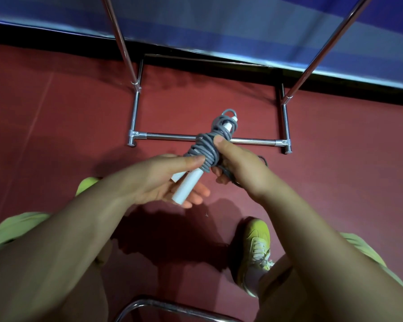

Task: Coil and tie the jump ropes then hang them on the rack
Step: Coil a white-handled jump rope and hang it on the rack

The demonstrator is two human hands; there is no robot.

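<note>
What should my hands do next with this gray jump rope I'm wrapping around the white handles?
Probably tuck the loose tail under the wraps and pull it snug. The gray rope is already wound around the white handles; the left hand holds the handles, and the right hand pinches the coil, with a free strand trailing beneath it. The rack stands just ahead.

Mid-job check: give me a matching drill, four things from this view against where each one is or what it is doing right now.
Things:
1. left hand
2. right hand
3. grey rope
4. rack base bar

States:
A. wound around the white handles
B. lying on the red floor
C. thumb pressing on the coil
D. cradling the handle ends

Pairs: 1-D, 2-C, 3-A, 4-B
</note>
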